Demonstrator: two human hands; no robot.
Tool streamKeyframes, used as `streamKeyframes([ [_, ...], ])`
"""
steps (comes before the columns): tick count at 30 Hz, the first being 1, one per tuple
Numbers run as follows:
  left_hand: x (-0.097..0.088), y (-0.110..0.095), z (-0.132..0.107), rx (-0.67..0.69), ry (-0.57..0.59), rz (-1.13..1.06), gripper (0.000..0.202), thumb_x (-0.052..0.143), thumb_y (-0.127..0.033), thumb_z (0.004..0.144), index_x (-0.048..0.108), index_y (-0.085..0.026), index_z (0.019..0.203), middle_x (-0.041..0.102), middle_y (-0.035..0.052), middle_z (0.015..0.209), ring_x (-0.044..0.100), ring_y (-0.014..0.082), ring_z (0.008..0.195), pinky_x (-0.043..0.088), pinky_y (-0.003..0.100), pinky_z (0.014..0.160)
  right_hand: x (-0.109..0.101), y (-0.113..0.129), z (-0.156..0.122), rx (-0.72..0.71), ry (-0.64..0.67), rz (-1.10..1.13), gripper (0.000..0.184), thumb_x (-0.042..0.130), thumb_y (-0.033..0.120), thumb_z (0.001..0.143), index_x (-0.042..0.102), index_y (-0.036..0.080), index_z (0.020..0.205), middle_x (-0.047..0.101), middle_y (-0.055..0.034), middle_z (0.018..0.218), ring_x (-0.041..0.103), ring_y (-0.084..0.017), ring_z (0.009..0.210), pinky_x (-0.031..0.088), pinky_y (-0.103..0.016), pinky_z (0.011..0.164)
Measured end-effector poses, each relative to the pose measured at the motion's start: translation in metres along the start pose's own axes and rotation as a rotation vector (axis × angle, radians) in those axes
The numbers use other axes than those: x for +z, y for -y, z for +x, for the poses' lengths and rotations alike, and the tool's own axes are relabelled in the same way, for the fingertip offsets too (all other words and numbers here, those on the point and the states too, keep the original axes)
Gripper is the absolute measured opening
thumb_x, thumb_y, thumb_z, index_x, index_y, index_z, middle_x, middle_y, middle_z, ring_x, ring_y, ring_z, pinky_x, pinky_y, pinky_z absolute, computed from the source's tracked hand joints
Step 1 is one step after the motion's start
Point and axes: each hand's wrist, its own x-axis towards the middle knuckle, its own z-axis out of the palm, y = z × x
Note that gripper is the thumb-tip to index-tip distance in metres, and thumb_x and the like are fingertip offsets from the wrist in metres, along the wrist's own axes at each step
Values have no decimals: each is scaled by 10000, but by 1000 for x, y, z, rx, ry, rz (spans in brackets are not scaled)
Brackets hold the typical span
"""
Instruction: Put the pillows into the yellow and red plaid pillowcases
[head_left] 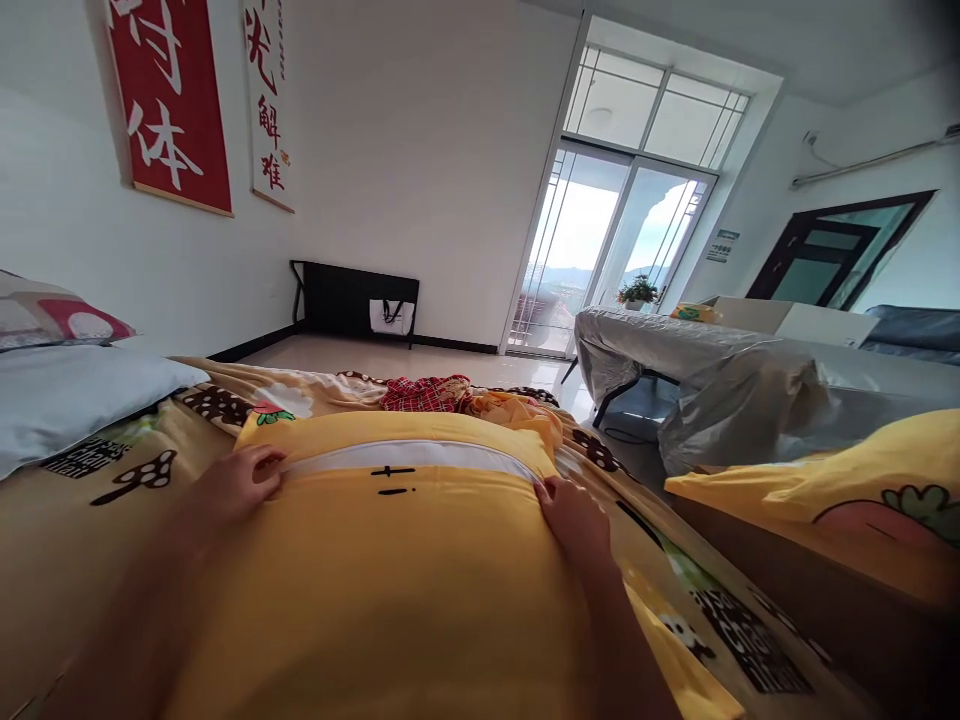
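Observation:
A yellow pillowcase (pixel 420 580) lies before me on a bed, plumped out by a white pillow (pixel 420 455) that shows as a strip through the case's gap at the far end. At the left end of this gap, the curled fingers of my left hand (pixel 236 490) hold the pillowcase edge. My right hand (pixel 576 520) pinches the edge at the right end, thumb and fingers together. Small black marks are printed just below the gap, and a carrot print shows at the far left corner.
The bed has a patterned sheet (pixel 750 630). A pale pillow (pixel 90 395) lies left; red checked cloth (pixel 426 393) lies beyond the pillowcase. At right are another yellow carrot-print fabric piece (pixel 862 490) and a table under plastic sheeting (pixel 675 345). A black folded frame (pixel 337 300) leans against the wall.

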Motion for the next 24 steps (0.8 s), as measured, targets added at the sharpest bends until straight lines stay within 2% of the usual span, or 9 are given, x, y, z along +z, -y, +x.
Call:
streamKeyframes([
  [3, -14, -23, -10, -195, 127, 77, 256, 457, -395, 715, 605, -204, 798, 705, 82, 900, 651, 267, 873, 459, 337, 720, -5, 4, -4, 45, -5, -66, 353, 410, 398, 922, 704, 203, 923, 713, -135, 936, 665, -296, 896, 446, -362, 682],
  [6, -19, -33, -17, -310, 194, 138, 227, 464, -409, 732, 573, -210, 714, 690, 90, 854, 639, 284, 855, 426, 342, 652, -5, 1, -1, 112, -31, -66, 337, 425, 384, 916, 707, 202, 880, 710, -140, 922, 664, -285, 886, 431, -342, 660],
  [10, -4, -21, -12, -244, 147, 189, 289, 398, -426, 782, 567, -203, 710, 691, 123, 864, 639, 309, 846, 402, 351, 635, -3, -5, 2, 76, -50, -83, 279, 457, 304, 892, 705, 192, 835, 713, -134, 892, 665, -270, 854, 401, -314, 629],
  [14, 11, -6, -3, -165, 100, 144, 375, 303, -423, 823, 589, -202, 720, 694, 136, 864, 642, 319, 854, 419, 366, 679, 0, -8, 3, -15, -98, 8, 278, 454, 290, 891, 712, 195, 847, 723, -113, 872, 663, -243, 820, 377, -294, 610],
  [16, 9, -6, -3, -199, 128, 90, 461, 283, -515, 832, 601, -203, 715, 694, 137, 852, 640, 321, 858, 430, 374, 707, 4, -9, 4, -69, -138, 91, 265, 459, 290, 885, 710, 209, 867, 726, -88, 867, 661, -221, 798, 386, -286, 620],
  [19, -1, -13, -7, -291, 207, 8, 514, 353, -639, 768, 605, -203, 670, 699, 128, 839, 637, 318, 862, 442, 370, 717, 9, -10, 8, -151, -200, 208, 262, 447, 272, 871, 706, 233, 878, 719, -60, 897, 649, -203, 808, 417, -287, 672],
  [22, -12, -18, -10, -314, 299, -50, 459, 420, -617, 705, 623, -206, 675, 709, 106, 843, 640, 307, 874, 442, 352, 722, 11, -9, 10, -266, -231, 290, 275, 421, 264, 861, 693, 224, 851, 701, -69, 961, 631, -219, 899, 441, -322, 784],
  [24, -14, -18, -9, -300, 343, -53, 439, 418, -592, 684, 623, -204, 698, 711, 99, 858, 641, 301, 881, 434, 342, 725, 11, -5, 9, -371, -224, 387, 273, 414, 297, 871, 674, 222, 899, 690, -69, 1001, 615, -227, 967, 437, -350, 853],
])
